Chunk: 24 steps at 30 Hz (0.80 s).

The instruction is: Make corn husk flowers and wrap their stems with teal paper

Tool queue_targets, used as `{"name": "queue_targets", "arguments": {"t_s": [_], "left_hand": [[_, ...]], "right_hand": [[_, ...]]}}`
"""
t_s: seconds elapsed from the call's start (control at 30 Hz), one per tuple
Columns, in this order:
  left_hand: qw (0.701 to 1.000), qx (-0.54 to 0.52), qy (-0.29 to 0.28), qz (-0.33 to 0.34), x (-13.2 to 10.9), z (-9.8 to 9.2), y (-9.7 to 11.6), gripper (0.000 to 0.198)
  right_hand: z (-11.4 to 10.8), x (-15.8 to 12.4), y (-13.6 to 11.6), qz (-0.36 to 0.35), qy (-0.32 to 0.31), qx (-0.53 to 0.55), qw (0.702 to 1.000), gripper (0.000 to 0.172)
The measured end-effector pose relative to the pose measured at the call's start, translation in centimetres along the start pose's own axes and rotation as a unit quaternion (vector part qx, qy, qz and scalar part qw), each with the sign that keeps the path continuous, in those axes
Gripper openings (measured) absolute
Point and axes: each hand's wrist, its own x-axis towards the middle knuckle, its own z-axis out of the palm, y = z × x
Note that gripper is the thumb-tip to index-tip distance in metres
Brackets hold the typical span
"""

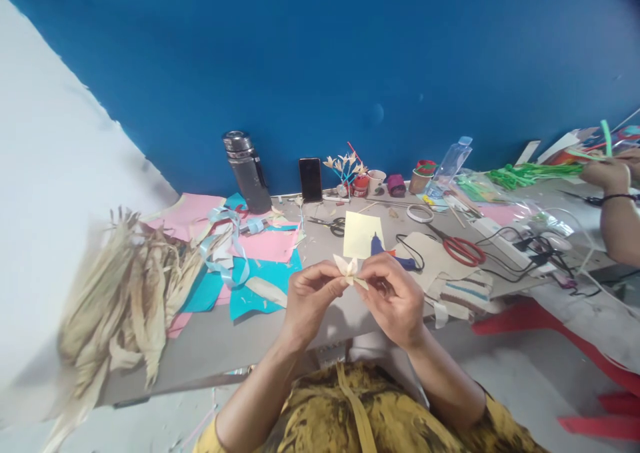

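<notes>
A small cream husk flower [351, 269] is pinched between both my hands above the grey table's [220, 340] front edge. My left hand [310, 298] grips it from the left with closed fingers. My right hand [393, 295] holds its right side, fingers curled round the petals. Just beyond lie a pale yellow paper square [361, 233] and a blue glue gun [395, 256].
A pile of dried corn husks [125, 293] fills the table's left end. Pink and cyan papers [265, 266], a steel flask [246, 171], a phone [311, 179], black scissors [333, 224], red scissors [463, 248] and cables lie around. Another person's hand [607, 173] works at far right.
</notes>
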Motion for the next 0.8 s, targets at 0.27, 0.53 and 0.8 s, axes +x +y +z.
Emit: {"name": "queue_targets", "arguments": {"t_s": [0.27, 0.53, 0.8], "left_hand": [[0.999, 0.033, -0.002, 0.017, 0.0, 0.0, 0.2, 0.008], [0.999, 0.042, -0.026, 0.006, 0.3, 0.0, 0.2, 0.014], [0.982, -0.139, -0.008, -0.125, 0.6, 0.5, -0.3, 0.021]], "right_hand": [[0.4, -0.4, 0.6, 0.095, -0.015, 0.03, 0.995, 0.013], [0.2, -0.3, 1.0, 0.185, -0.017, 0.124, 0.975, 0.018], [0.6, -0.5, 1.0, 0.162, 0.034, 0.129, 0.978, 0.017]]}}
